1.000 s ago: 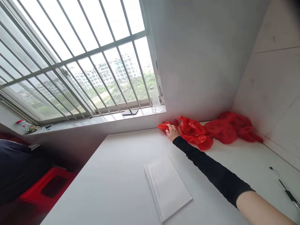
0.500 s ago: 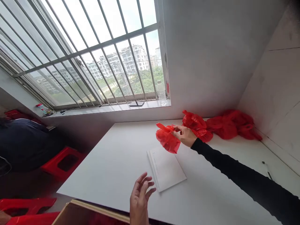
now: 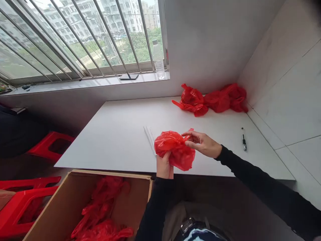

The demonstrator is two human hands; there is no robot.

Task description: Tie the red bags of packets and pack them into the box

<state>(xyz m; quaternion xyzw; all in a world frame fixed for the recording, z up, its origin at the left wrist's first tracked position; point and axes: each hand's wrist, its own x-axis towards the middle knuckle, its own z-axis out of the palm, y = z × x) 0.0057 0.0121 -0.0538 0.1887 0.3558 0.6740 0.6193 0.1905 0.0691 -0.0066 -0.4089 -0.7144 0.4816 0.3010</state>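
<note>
A crumpled red plastic bag (image 3: 173, 147) is up in front of me, over the near part of the white table (image 3: 112, 140). My left hand (image 3: 164, 164) grips it from below; most of its fingers are hidden behind the plastic. On the bag's right side, my right hand (image 3: 205, 144) pinches the gathered top between thumb and fingers. What is inside the bag cannot be made out. Behind it, partly covered, lies a white notebook (image 3: 149, 139).
Two more red bags (image 3: 193, 100) lie against the back wall. A pen (image 3: 244, 142) rests at the right. Below left stands an open cardboard box (image 3: 57, 204) holding red bags. Red stools (image 3: 54, 142), a phone (image 3: 129, 76) and a bottle (image 3: 158, 62) are further off.
The bag has come nearer and lower with my right hand. My left hand, free before, has taken hold of it from below. The view has tipped down, showing the box's inside.
</note>
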